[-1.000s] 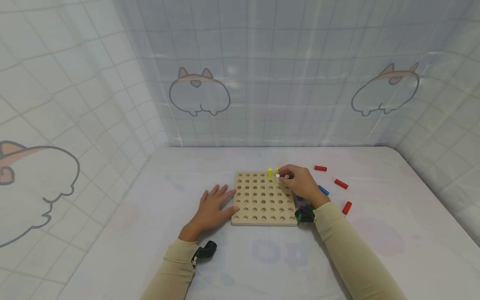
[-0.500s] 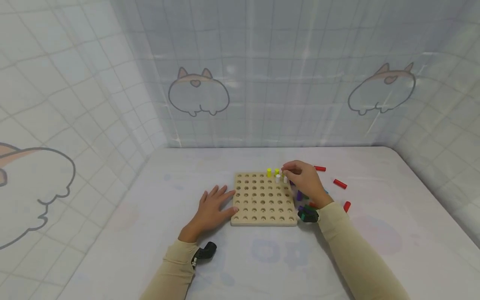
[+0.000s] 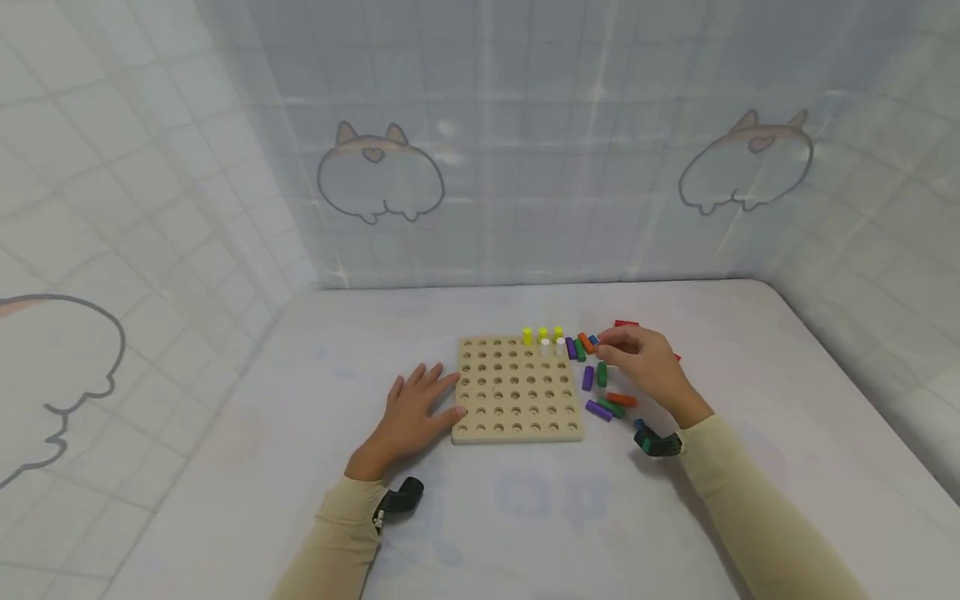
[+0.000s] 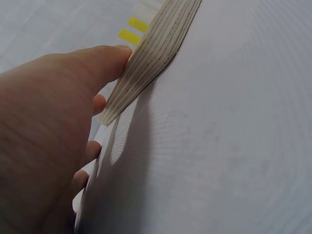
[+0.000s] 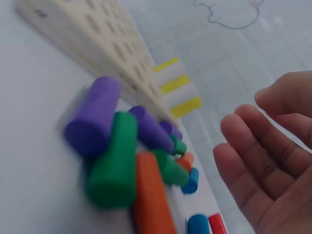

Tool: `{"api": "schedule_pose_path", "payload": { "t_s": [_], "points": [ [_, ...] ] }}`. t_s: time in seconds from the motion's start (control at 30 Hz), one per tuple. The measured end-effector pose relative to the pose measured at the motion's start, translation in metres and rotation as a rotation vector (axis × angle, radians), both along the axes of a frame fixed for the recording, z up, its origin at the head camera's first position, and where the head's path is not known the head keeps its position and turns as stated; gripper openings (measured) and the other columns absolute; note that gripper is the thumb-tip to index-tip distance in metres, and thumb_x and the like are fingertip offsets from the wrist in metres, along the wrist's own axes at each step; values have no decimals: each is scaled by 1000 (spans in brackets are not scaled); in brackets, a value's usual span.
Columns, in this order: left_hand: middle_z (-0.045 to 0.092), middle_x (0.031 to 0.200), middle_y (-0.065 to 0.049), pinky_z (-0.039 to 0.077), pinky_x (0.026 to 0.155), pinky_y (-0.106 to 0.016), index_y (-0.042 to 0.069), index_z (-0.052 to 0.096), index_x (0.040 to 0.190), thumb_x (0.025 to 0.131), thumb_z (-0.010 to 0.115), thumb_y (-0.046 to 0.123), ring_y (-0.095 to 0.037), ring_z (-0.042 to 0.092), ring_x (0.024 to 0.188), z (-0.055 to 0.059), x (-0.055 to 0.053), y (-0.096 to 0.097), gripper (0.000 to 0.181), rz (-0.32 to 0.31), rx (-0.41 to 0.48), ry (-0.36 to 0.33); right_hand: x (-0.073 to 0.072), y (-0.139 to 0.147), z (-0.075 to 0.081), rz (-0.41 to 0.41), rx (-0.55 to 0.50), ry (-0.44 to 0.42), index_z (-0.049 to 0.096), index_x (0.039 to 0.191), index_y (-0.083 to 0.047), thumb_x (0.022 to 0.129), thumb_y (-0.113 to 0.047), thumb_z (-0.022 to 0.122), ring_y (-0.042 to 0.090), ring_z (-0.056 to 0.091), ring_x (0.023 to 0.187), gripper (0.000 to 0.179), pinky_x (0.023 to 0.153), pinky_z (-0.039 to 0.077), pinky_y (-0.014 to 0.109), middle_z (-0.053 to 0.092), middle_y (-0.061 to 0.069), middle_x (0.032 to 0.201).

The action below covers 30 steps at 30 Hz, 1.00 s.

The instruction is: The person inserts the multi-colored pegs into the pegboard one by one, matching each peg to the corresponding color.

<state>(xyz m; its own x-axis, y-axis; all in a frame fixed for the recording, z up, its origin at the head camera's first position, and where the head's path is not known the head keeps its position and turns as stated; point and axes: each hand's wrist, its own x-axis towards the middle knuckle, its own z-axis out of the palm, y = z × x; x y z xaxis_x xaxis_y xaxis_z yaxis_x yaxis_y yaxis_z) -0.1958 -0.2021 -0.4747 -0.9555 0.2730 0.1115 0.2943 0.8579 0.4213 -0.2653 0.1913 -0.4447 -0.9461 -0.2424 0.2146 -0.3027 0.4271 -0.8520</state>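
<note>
A square wooden pegboard (image 3: 517, 435) with rows of holes lies on the table. Three yellow pegs (image 3: 527, 337) stand along its back edge at the right, with two white pegs (image 3: 544, 347) in front of them. My left hand (image 3: 412, 417) rests spread at the board's left side, its thumb (image 4: 109, 63) against the wooden edge. Off the board's right side, my right hand (image 3: 651, 371) hovers beside loose pegs, fingers loosely bent. In the right wrist view nothing sits between its thumb and fingertips (image 5: 229, 124). The blue peg (image 3: 594, 340) lies near those fingertips.
Purple pegs (image 3: 588, 378), green pegs (image 3: 602, 373) and orange pegs (image 3: 621, 400) lie scattered right of the board. Farther back is a red peg (image 3: 627, 322); the right hand partly hides another. A patterned curtain (image 3: 525, 167) rises behind the table.
My right hand has moved right, away from the board's back right corner, uncovering a third yellow peg standing there. The left hand stays at the board's side; the head view has shifted slightly.
</note>
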Motion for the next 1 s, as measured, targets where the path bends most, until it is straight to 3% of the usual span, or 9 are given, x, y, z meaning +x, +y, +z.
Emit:
{"api": "schedule_pose_path", "payload": {
  "t_s": [0.27,0.83,1.0],
  "points": [
    [28,162,-12,0,117,-63,22,46,153,97,56,56,-37,12,151,2,1,-3,66,15,21,2,15,10,-2,-10,53,-69,68,120,-5,97,-31,70,25,68,94,35,80,56,27,71,5,110],
    [30,162,-11,2,117,-62,22,45,153,97,55,57,-37,13,151,3,0,0,67,11,7,3,51,36,-9,-29,216,-29,71,112,-9,97,-22,69,21,62,89,20,71,54,27,70,1,104],
    [29,162,-11,2,117,-62,22,45,153,97,55,57,-36,13,152,4,1,2,67,9,12,-6,53,39,-9,-2,351,-10,72,109,-11,94,-23,73,18,61,86,19,68,53,29,69,-4,94]
  ]
}}
